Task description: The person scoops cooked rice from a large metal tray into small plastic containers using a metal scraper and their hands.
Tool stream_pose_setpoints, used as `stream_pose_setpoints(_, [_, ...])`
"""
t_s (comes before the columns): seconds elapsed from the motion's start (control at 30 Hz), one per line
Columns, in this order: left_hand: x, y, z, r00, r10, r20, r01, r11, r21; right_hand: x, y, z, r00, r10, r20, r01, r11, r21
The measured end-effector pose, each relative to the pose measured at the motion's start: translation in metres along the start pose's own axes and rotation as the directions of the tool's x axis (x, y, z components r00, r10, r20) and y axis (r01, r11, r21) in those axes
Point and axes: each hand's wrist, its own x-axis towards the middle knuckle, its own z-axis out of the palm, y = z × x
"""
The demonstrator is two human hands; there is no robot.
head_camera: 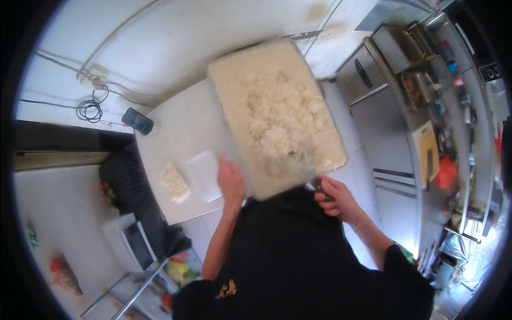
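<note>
A large shallow tray (341, 163) full of cooked white rice (280, 104) lies before me, its surface broken into lumps in the middle. My right hand (335, 197) is closed around the dark handle of a utensil (323, 189); its blurred metal end is in the rice near the tray's front corner. My left hand (231, 180) is beside the tray's left edge, at the right rim of a white rectangular container (204, 176); whether it grips the rim is too blurred to tell. Left of that container is a block of rice (175, 182), possibly in another container.
The pale table (180, 116) borders a wall on its far side. A smartphone (137, 121) stands at its back left corner, near cables (90, 110). To the right is a steel counter (384, 116) with a cutting board (425, 154) and knife. A microwave (134, 242) is at lower left.
</note>
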Motion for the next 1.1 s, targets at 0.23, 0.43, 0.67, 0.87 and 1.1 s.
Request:
stream_pose_setpoints(0.23, [0.021, 0.047, 0.085, 0.927, -0.139, 0.347, 0.363, 0.56, -0.745, 0.04, 0.045, 0.014, 0.456, -0.864, 0.213, 0.538, 0.077, -0.84])
stream_pose_setpoints(0.43, [0.023, 0.036, 0.081, 0.89, -0.13, 0.438, 0.452, 0.378, -0.808, -0.007, 0.029, 0.005, 0.607, -0.755, 0.248, 0.437, 0.057, -0.898])
stream_pose_setpoints(0.67, [0.03, 0.043, 0.055, 0.87, -0.047, 0.491, 0.492, 0.158, -0.856, 0.049, 0.027, -0.003, 0.496, -0.86, 0.119, 0.419, 0.117, -0.9])
stream_pose_setpoints(0.87, [0.02, 0.021, 0.017, 0.918, -0.063, 0.392, 0.397, 0.17, -0.902, 0.04, 0.059, -0.034, 0.696, -0.703, 0.145, 0.313, 0.116, -0.943])
stream_pose_setpoints(1.1, [-0.001, 0.014, -0.012, 0.911, -0.122, 0.393, 0.405, 0.095, -0.909, -0.034, -0.001, -0.02, 0.946, -0.277, -0.165, 0.153, 0.836, -0.526])
